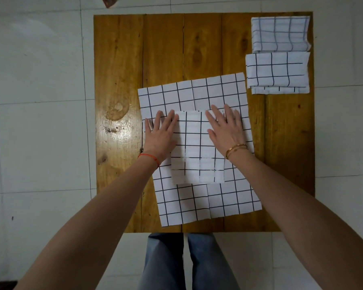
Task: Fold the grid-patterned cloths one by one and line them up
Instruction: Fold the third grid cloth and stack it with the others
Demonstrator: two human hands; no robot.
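1. Your left hand [161, 132] and right hand [224, 126] both lie flat with fingers straight and spread, gripping nothing. Each presses a side of the small folded white cloth with a black grid [197, 147].
2. That folded cloth sits on top of a large unfolded white grid-patterned cloth [197, 201], spread across the near half of the brown wooden plank table [117, 80].
3. Two finished folded grid cloths already stand in a column at the far right corner: the farther one [280, 34] and the nearer one [278, 72], edges just touching.
4. The step in hand looks like flattening the fold. Smooth outward from the centre so the creases set sharply and the layers stay square.
5. Keep the pressure light enough that the large cloth beneath does not drag or wrinkle.
6. When you lift it, support both sides so the layers do not slip open.
7. Set it just below the nearer folded cloth, matching its right edge.
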